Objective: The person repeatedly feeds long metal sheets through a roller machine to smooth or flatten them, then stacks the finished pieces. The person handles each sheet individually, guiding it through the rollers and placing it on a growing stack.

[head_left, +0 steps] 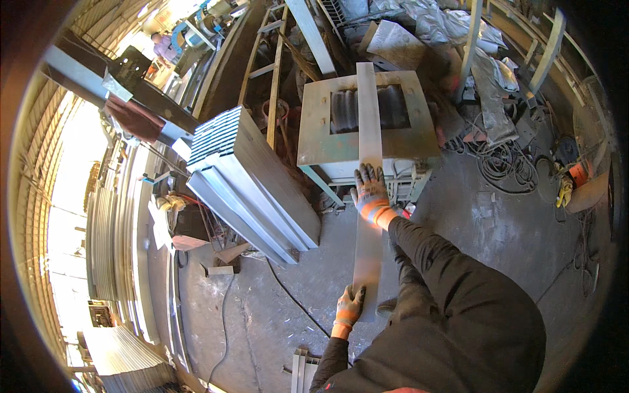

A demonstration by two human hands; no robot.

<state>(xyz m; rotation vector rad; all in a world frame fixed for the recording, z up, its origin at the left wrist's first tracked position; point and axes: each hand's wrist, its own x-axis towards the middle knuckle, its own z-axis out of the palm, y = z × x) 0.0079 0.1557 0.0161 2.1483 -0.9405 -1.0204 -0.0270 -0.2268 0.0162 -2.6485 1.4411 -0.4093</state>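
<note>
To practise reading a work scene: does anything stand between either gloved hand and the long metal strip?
Nothing visible does. The right hand lies flat on the metal strip near the green machine table, and the left hand grips the strip's near end. Both already touch it.

Hard daylight pours in beside the stack of metal sheets (252, 180), on its left, blowing that side out to white glare. The concrete floor (498, 229) right of the stack is evenly lit. Straight edges bow toward the dark, vignetted rim; the centre stays sharp.
</note>
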